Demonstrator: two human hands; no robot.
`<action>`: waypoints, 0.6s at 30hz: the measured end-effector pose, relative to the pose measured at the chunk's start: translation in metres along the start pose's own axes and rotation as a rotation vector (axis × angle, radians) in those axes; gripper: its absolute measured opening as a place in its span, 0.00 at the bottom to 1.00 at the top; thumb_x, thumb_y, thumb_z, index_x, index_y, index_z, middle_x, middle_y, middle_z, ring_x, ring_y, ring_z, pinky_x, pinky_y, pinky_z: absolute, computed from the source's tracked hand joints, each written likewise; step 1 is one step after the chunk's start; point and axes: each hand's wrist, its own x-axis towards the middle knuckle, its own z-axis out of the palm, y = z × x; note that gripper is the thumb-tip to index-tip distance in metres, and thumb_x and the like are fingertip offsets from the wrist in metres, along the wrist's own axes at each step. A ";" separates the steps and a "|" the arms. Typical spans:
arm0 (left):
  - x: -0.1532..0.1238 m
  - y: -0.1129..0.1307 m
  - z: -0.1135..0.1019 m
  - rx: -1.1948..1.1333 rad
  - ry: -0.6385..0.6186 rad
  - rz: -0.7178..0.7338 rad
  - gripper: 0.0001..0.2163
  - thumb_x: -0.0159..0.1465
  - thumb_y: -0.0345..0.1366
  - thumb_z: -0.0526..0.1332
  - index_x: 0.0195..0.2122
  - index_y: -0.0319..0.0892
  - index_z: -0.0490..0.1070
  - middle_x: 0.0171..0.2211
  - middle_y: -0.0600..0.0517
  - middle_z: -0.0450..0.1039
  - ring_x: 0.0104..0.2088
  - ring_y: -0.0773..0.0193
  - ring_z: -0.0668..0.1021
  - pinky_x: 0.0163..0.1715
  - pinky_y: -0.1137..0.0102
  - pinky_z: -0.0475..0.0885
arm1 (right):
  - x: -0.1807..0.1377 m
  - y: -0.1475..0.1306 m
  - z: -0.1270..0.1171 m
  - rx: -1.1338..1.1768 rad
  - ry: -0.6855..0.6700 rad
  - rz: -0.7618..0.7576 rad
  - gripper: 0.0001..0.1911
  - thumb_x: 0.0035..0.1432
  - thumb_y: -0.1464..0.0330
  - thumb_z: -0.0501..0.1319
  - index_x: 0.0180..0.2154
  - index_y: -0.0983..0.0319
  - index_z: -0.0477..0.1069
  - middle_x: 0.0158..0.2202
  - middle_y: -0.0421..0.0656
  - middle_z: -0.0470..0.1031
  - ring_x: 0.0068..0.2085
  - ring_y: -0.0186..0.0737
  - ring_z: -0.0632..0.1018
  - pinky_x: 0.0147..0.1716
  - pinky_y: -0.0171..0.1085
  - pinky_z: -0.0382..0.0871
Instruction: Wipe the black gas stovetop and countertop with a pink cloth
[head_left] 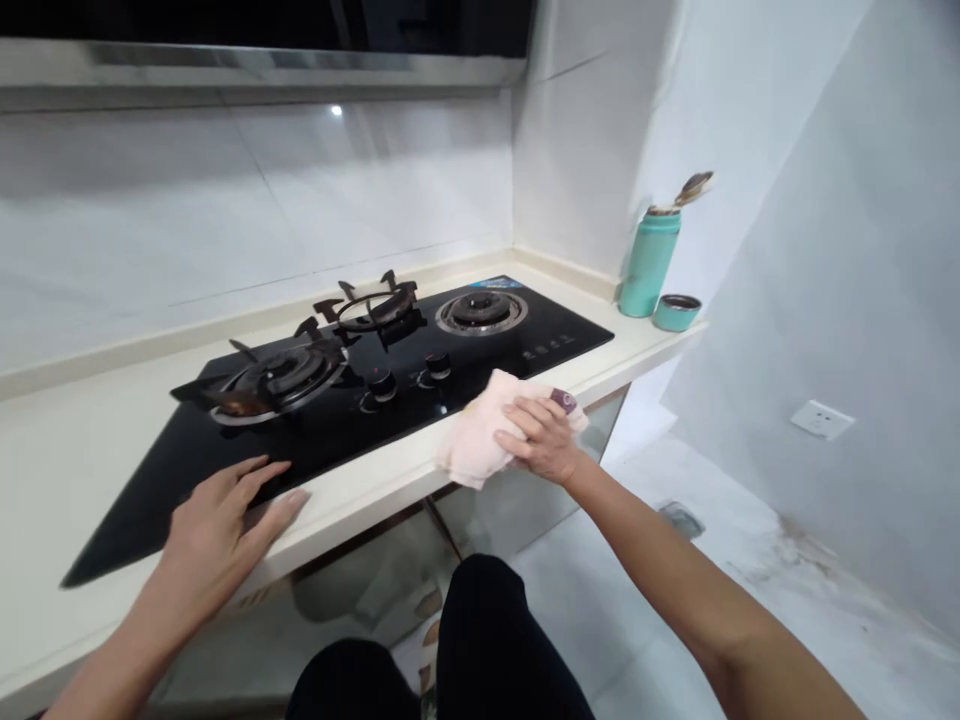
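Note:
A pale pink cloth (480, 430) with a small dark purple tag lies over the front edge of the counter (382, 500). My right hand (544, 440) grips it from above, thumb and fingers pressed into the fabric. My left hand (225, 520) rests at the near left edge of the black gas cooktop (367, 430), fingers spread and holding nothing. Two control knobs, a left knob (381, 384) and a right knob (438, 365), stand between the hands and the burners. The left burner (281, 375) carries a pan support; the right burner (481, 310) is bare.
A loose pan support (375, 305) sits on the rear middle of the cooktop. At the counter's right end stand a teal bottle (651, 265) with its lid flipped up and a teal cup (677, 312). The range hood (262, 65) overhangs the back. A wall socket (823, 420) is at right.

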 end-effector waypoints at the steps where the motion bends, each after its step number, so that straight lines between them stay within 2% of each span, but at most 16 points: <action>1: 0.001 -0.004 0.004 0.010 0.016 0.007 0.30 0.68 0.62 0.50 0.55 0.44 0.76 0.61 0.37 0.73 0.63 0.42 0.74 0.65 0.45 0.67 | -0.010 0.021 -0.006 -0.018 0.016 0.048 0.16 0.63 0.52 0.66 0.51 0.44 0.75 0.61 0.41 0.76 0.67 0.55 0.70 0.65 0.59 0.60; 6: 0.008 -0.006 0.009 0.042 0.035 -0.046 0.29 0.65 0.63 0.49 0.51 0.50 0.76 0.57 0.40 0.77 0.60 0.39 0.77 0.59 0.42 0.71 | -0.049 0.112 -0.053 -0.187 -0.043 0.369 0.20 0.54 0.49 0.68 0.46 0.50 0.72 0.60 0.47 0.73 0.67 0.59 0.67 0.68 0.65 0.52; 10: 0.008 0.000 0.007 0.037 0.057 -0.072 0.28 0.64 0.65 0.48 0.49 0.54 0.77 0.54 0.42 0.79 0.57 0.39 0.79 0.57 0.43 0.73 | -0.065 0.157 -0.096 -0.321 -0.070 0.480 0.26 0.55 0.48 0.66 0.50 0.53 0.70 0.65 0.52 0.67 0.70 0.61 0.61 0.69 0.65 0.49; 14: 0.005 -0.003 0.013 0.056 0.051 -0.069 0.27 0.66 0.63 0.47 0.50 0.54 0.77 0.55 0.43 0.78 0.58 0.41 0.78 0.56 0.44 0.73 | -0.068 0.169 -0.124 -0.338 -0.076 0.426 0.31 0.57 0.50 0.66 0.58 0.57 0.69 0.65 0.57 0.66 0.68 0.63 0.62 0.67 0.65 0.54; 18: 0.003 -0.007 0.019 0.083 0.073 -0.054 0.28 0.67 0.62 0.45 0.53 0.55 0.76 0.57 0.43 0.78 0.58 0.43 0.78 0.55 0.45 0.73 | -0.059 0.151 -0.136 -0.344 -0.072 0.354 0.32 0.62 0.51 0.63 0.61 0.60 0.70 0.63 0.58 0.68 0.63 0.64 0.67 0.63 0.62 0.60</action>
